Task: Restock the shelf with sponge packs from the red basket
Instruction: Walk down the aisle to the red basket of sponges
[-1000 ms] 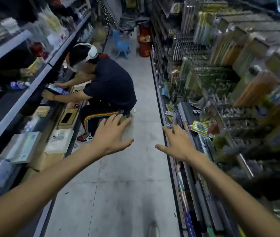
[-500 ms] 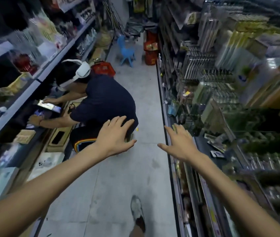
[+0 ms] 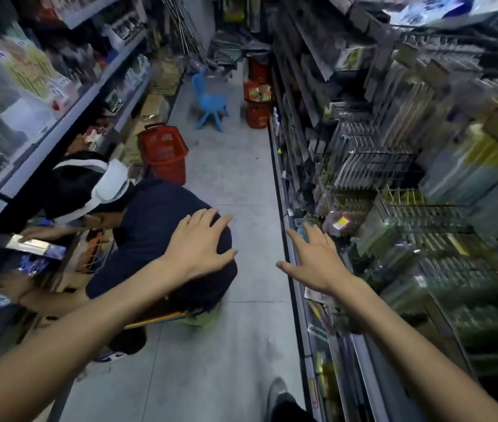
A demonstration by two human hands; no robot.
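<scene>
Basket (image 3: 164,153), red, stands on the floor (image 3: 235,184) by the left shelves (image 3: 58,126), beyond a crouching person (image 3: 156,233) who fills the aisle's left half. A blue chair (image 3: 209,106) and stacked red baskets (image 3: 258,109) stand farther back. The left hand (image 3: 200,243) shows over the person's back, fingers spread, holding nothing; whether it touches, I cannot tell. The right hand (image 3: 314,263), fingers spread and empty, hovers beside the right shelf (image 3: 281,190) edge.

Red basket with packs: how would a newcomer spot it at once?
Follow the aisle to its far end. Right of the blue chair stands a red basket. Unlike the nearer basket on the left, it holds yellow-green packs.
</scene>
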